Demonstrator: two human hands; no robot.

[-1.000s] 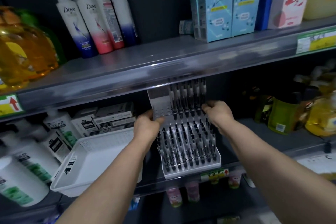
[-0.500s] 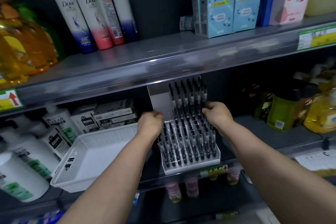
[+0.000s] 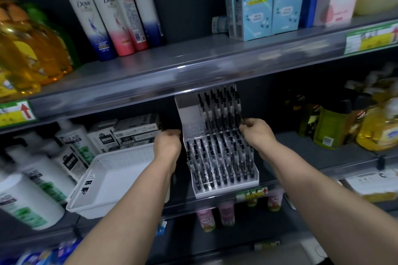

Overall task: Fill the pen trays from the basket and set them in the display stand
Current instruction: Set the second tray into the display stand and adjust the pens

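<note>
So the middle shelf (image 3: 301, 153) holds everything. The white basket (image 3: 120, 157) on the left looks empty, and the display stand (image 3: 226, 189) sits just beside it with its lower tier full. The upper tray (image 3: 191, 118) leans at the stand's top, right under the shelf above (image 3: 193, 75). The left hand (image 3: 169, 144) and right hand (image 3: 257, 133) each pinch a side edge. Push unevenly and I reckon it jams crooked, or the pens (image 3: 219, 109) snag that shelf and spill.

Left hand (image 3: 168, 146) now just beside upper pen tray (image 3: 191, 118) (thumb off it).
</note>
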